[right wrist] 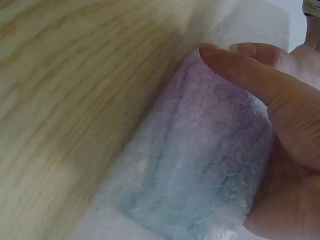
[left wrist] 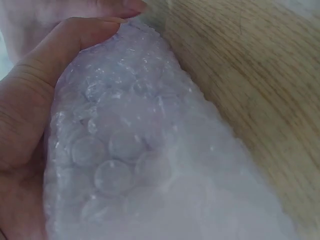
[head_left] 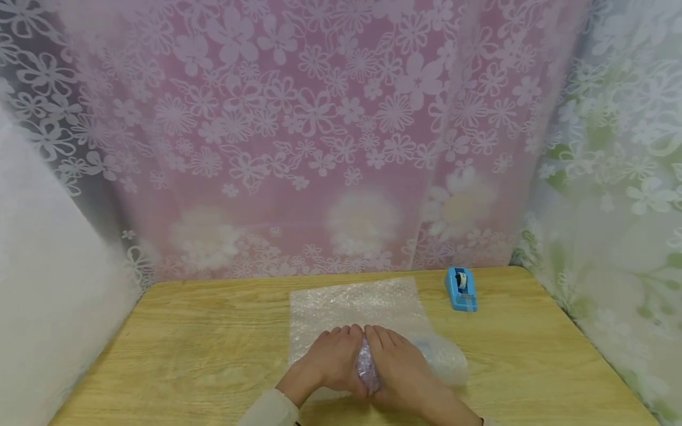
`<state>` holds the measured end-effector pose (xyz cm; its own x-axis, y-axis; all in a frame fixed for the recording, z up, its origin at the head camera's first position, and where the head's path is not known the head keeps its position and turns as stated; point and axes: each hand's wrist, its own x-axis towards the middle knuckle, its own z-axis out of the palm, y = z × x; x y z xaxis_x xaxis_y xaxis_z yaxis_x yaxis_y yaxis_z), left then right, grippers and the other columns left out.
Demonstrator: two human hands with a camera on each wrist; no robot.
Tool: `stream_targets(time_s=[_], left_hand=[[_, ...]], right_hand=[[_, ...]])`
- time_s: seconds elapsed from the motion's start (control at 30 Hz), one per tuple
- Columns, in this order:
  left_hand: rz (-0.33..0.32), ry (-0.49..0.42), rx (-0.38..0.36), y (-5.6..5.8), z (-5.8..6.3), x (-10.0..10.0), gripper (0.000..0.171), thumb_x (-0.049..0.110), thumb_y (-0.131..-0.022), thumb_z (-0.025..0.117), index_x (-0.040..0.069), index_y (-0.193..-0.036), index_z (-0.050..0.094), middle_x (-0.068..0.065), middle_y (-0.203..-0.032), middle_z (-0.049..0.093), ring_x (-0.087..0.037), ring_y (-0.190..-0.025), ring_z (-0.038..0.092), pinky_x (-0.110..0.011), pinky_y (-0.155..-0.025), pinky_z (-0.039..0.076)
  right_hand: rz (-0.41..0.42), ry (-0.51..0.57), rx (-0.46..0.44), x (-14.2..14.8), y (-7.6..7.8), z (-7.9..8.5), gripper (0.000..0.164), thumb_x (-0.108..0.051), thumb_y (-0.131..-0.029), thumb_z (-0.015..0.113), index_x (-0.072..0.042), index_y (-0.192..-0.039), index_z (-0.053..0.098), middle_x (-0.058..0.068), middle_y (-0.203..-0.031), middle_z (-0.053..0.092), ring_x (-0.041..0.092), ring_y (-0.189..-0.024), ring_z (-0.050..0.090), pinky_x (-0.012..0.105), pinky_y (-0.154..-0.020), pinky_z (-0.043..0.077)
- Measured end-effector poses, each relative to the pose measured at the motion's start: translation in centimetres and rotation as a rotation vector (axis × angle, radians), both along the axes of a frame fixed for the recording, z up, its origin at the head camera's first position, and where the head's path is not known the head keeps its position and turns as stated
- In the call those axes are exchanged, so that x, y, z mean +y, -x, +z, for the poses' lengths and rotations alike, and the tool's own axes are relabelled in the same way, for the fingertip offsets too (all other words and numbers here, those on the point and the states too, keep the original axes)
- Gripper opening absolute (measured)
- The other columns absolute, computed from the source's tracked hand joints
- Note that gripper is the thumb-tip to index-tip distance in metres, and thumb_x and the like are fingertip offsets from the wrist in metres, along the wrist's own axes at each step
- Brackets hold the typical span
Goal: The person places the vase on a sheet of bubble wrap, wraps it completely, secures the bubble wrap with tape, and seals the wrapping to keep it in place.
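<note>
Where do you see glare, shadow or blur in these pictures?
Left wrist: small glints on the bubble wrap, its lower part pale and blurred; right wrist: soft shadow on the wooden tabletop beside the bubble wrap; head: fine glints on its flat part.

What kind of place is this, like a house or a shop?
Probably a small indoor work corner; I can't tell whether it's in a house or a shop. The clues are the pink hanging curtain with white flowers, clear plastic bubble-wrap sheet and blue plastic tape dispenser.
</note>
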<state>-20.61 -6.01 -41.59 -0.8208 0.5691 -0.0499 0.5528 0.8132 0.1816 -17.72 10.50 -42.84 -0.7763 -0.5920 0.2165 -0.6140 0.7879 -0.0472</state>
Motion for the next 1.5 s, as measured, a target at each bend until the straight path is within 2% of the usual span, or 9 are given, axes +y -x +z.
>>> stream_targets(time_s=[0.27, 0.4, 0.67, 0.77, 0.87, 1.03, 1.2, 1.33, 1.5], left_hand=[[-0.007, -0.058, -0.037, 0.2, -0.2, -0.8, 0.075, 0.049, -0.053, 0.086, 0.011, -0.105, 0.049, 0.005, -0.086, 0.050, -0.012, -0.078, 0.050, -0.032, -0.071, 0.046], [-0.013, -0.089, -0.055, 0.5, -0.5, -1.1, 0.074, 0.049, -0.054, 0.086, 0.012, -0.106, 0.048, 0.006, -0.087, 0.050, -0.011, -0.078, 0.050, -0.030, -0.071, 0.047], [-0.001, -0.112, -0.062, 0.8, -0.8, -1.4, 0.082, 0.052, -0.056, 0.084, 0.009, -0.115, 0.046, 0.005, -0.089, 0.053, -0.008, -0.076, 0.053, -0.028, -0.068, 0.048], [0.025, -0.085, -0.065, 0.7, -0.8, -1.4, 0.102, 0.057, -0.057, 0.082, 0.000, -0.131, 0.040, -0.003, -0.108, 0.059, -0.017, -0.093, 0.059, -0.035, -0.080, 0.049], [0.057, -0.046, -0.052, 0.5, -0.7, -1.6, 0.121, 0.062, -0.059, 0.078, -0.003, -0.146, 0.025, -0.013, -0.132, 0.051, -0.028, -0.116, 0.052, -0.043, -0.094, 0.043], [0.073, -0.016, 0.077, 0.0, -0.5, -1.7, 0.122, 0.067, -0.060, 0.075, -0.002, -0.147, 0.023, -0.015, -0.141, 0.042, -0.031, -0.125, 0.044, -0.048, -0.099, 0.038], [0.042, 0.045, 0.308, -1.3, -0.4, -1.2, 0.100, 0.062, -0.064, 0.076, -0.001, -0.135, 0.043, -0.013, -0.129, 0.051, -0.027, -0.119, 0.048, -0.043, -0.097, 0.040], [0.017, 0.090, 0.469, -2.0, -0.9, -1.0, 0.086, 0.056, -0.065, 0.076, 0.002, -0.126, 0.049, -0.008, -0.118, 0.053, -0.021, -0.112, 0.050, -0.037, -0.096, 0.042], [0.032, 0.087, 0.512, -2.2, -1.5, -0.9, 0.087, 0.052, -0.061, 0.079, 0.002, -0.126, 0.048, -0.008, -0.116, 0.053, -0.021, -0.109, 0.051, -0.036, -0.096, 0.041]], right_hand=[[0.001, -0.014, 0.030, -0.7, 0.3, 0.0, 0.092, -0.041, -0.062, 0.083, 0.009, -0.128, 0.042, 0.020, -0.121, 0.052, 0.033, -0.114, 0.051, 0.044, -0.096, 0.042], [0.004, -0.041, 0.003, -0.9, 0.7, 0.4, 0.092, -0.044, -0.062, 0.083, 0.006, -0.128, 0.043, 0.018, -0.118, 0.053, 0.032, -0.110, 0.052, 0.045, -0.092, 0.044], [0.045, -0.086, 0.030, -1.1, 1.6, 0.9, 0.091, -0.053, -0.057, 0.084, 0.003, -0.119, 0.047, 0.012, -0.105, 0.054, 0.026, -0.094, 0.054, 0.040, -0.080, 0.049], [0.051, -0.100, 0.022, -1.2, 1.8, 1.0, 0.091, -0.052, -0.056, 0.085, 0.002, -0.119, 0.048, 0.012, -0.105, 0.054, 0.027, -0.094, 0.055, 0.040, -0.079, 0.049], [0.058, -0.120, 0.008, -1.4, 2.0, 1.1, 0.092, -0.051, -0.055, 0.085, 0.003, -0.120, 0.048, 0.013, -0.106, 0.055, 0.027, -0.094, 0.055, 0.040, -0.079, 0.049], [0.033, -0.156, -0.072, -1.5, 2.5, 1.7, 0.093, -0.052, -0.053, 0.085, 0.003, -0.119, 0.049, 0.013, -0.102, 0.055, 0.027, -0.091, 0.056, 0.039, -0.076, 0.050], [0.012, -0.158, -0.141, -1.4, 3.1, 2.0, 0.083, -0.052, -0.052, 0.085, -0.002, -0.110, 0.051, 0.006, -0.091, 0.051, 0.023, -0.082, 0.053, 0.038, -0.068, 0.049], [0.012, -0.158, -0.159, -1.6, 3.3, 2.3, 0.076, -0.050, -0.051, 0.085, -0.006, -0.102, 0.050, 0.003, -0.085, 0.046, 0.020, -0.075, 0.049, 0.035, -0.063, 0.046], [0.008, -0.181, -0.202, -1.9, 3.7, 2.6, 0.073, -0.047, -0.051, 0.085, -0.007, -0.102, 0.050, 0.003, -0.085, 0.046, 0.020, -0.075, 0.050, 0.035, -0.064, 0.047]])
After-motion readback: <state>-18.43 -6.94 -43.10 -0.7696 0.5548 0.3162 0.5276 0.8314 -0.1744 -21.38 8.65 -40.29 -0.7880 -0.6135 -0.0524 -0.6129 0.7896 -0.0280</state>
